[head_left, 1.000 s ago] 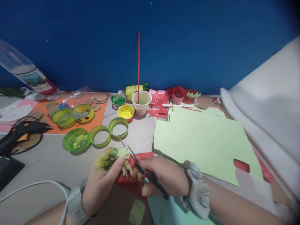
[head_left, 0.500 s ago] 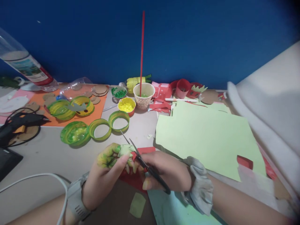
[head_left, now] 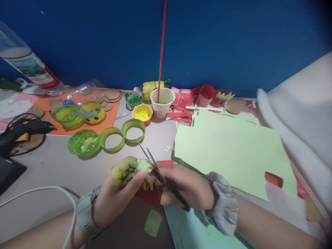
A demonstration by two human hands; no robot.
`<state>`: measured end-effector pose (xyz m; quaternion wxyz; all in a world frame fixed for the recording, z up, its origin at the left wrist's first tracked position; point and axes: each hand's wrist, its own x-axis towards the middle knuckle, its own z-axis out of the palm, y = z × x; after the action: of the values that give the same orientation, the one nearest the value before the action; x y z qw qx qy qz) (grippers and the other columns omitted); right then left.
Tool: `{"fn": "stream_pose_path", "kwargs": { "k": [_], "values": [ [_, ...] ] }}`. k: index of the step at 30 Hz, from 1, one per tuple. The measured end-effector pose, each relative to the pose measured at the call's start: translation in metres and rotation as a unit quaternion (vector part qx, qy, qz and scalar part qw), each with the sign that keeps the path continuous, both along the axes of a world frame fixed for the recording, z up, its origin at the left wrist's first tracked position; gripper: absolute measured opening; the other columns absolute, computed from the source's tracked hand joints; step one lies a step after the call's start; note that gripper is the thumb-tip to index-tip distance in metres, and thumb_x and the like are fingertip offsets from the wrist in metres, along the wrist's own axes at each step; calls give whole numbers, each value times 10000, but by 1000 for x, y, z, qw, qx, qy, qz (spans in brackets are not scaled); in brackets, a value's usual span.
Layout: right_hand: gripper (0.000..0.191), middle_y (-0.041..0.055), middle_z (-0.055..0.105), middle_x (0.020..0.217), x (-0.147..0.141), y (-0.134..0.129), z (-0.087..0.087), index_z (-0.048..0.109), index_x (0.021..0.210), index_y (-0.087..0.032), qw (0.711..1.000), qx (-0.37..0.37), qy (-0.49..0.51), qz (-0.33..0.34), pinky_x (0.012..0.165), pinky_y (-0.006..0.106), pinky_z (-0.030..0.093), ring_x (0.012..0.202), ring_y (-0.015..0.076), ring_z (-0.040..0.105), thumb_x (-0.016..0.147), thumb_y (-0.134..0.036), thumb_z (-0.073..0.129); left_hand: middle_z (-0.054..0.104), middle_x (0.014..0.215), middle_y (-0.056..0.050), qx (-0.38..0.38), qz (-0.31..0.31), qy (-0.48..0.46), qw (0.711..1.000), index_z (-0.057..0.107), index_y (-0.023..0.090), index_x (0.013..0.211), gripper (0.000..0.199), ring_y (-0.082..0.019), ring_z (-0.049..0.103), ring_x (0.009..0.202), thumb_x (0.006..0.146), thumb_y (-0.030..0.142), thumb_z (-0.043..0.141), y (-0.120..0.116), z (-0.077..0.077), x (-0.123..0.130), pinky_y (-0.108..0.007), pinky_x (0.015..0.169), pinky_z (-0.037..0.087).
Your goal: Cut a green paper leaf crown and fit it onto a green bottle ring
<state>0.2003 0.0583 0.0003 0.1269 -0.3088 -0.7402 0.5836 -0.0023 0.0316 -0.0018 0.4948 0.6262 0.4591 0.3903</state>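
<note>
Scissors [head_left: 168, 185] slightly further across green paper [head_left: 142, 165], blades [head_left: 152, 159] parted, left hand [head_left: 115, 197] pinching paper, right hand [head_left: 192, 183] gripping handles [head_left: 178, 197]

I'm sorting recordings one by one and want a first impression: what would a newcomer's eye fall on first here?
Probably the tall red stick, standing in the paper cup in front of the blue wall. Next, low in the middle, the left hand, stained green and yellow, holds a pale green cutout, while the right hand holds scissors, blades parted, close by it.
</note>
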Motion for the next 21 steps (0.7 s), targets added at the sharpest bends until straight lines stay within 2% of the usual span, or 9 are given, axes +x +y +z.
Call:
{"fn": "stream_pose_path", "kwargs": {
  "k": [3, 13, 21],
  "values": [
    [745, 67, 623, 772, 0, 0, 1, 622, 944, -125, 1000, -1, -2, 5, 635, 274, 456, 656, 161, 552, 784, -809, 375, 596, 665, 79, -9, -5, 2, 1000, 557, 202, 749, 194, -34, 553, 610, 930, 158, 503, 0, 1, 1, -100, 609, 439],
    [567, 51, 645, 848, 1, -1, -3, 620, 987, -147, 998, -5, 56, 7, 662, 253, 454, 696, 139, 564, 847, -678, 480, 580, 645, 67, 3, -8, 14, 1000, 555, 191, 724, 210, -41, 537, 590, 926, 165, 503, 2, 3, 1, -113, 590, 434],
    [712, 54, 629, 770, 0, -1, 0, 624, 949, -131, 1000, -1, 13, -2, 623, 263, 442, 651, 142, 543, 799, -787, 393, 586, 640, 61, -12, -24, -5, 1000, 553, 186, 706, 246, -44, 552, 596, 943, 192, 488, 1, 3, 0, -121, 599, 439]
  ]
}}
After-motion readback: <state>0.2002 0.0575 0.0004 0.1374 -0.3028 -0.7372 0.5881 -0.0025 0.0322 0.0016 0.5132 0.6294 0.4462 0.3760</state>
